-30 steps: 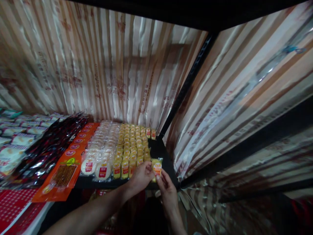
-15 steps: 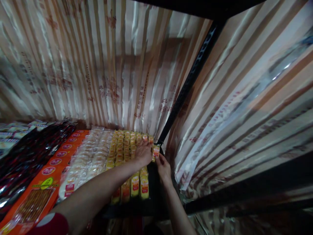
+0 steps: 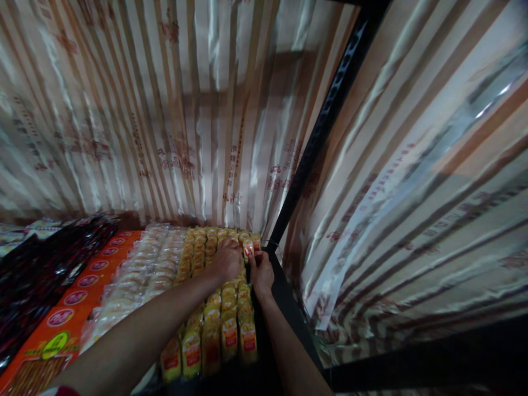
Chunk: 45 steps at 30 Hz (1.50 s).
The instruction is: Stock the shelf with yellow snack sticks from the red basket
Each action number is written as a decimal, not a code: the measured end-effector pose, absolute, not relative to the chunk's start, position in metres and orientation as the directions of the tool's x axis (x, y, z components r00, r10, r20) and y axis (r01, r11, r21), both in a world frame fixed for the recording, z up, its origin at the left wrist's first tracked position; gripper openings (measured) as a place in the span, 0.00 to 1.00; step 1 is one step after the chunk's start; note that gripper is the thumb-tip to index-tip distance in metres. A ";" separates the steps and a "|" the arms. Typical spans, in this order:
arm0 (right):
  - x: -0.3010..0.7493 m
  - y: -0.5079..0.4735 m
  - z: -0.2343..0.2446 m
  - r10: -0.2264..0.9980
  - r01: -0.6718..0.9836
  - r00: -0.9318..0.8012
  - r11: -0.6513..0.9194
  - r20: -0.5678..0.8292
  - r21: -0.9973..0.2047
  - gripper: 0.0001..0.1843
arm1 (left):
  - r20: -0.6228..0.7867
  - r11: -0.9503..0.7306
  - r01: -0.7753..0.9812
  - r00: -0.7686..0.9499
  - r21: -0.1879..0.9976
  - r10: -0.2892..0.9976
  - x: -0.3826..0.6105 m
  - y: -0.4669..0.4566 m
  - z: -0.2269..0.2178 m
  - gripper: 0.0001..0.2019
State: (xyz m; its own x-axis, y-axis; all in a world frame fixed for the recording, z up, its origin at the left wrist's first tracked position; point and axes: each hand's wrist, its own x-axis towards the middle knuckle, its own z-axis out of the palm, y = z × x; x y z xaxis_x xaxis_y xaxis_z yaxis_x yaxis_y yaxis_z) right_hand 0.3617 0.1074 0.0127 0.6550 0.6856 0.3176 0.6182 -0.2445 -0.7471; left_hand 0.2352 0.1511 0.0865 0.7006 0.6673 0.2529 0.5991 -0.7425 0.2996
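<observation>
Both my hands reach to the back right corner of a dark shelf (image 3: 289, 308). My left hand (image 3: 226, 259) and my right hand (image 3: 261, 271) are closed together on one small yellow snack packet (image 3: 248, 248), set among the last packets at the rear of the yellow rows (image 3: 218, 324). The yellow packets with red labels stand in several rows running from the shelf front to the back. My left forearm lies over those rows.
Left of the yellow rows lie clear packs of round white cakes (image 3: 136, 275), then orange packets (image 3: 61, 324) and black packets (image 3: 28, 269). Striped shiny sheeting (image 3: 173, 110) covers the back and right side. A black perforated upright (image 3: 322, 126) stands at the corner.
Both hands carried the yellow packet from the shelf's front edge to the back right corner. My view moved in closer and lower over the rows.
</observation>
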 end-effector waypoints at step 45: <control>0.369 0.130 0.017 0.871 0.733 0.408 -0.134 0.274 -0.666 0.23 | 0.399 -0.755 0.510 0.644 0.412 0.652 0.225 0.139 0.089 0.13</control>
State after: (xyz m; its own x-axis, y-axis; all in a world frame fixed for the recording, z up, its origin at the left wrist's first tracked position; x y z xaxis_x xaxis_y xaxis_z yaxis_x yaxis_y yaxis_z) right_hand 0.3692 0.1297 0.0175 0.4082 0.8707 0.2745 0.7335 -0.1338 -0.6664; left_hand 0.2255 0.1388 0.0894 0.6443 0.6523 0.3992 0.5096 -0.7555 0.4119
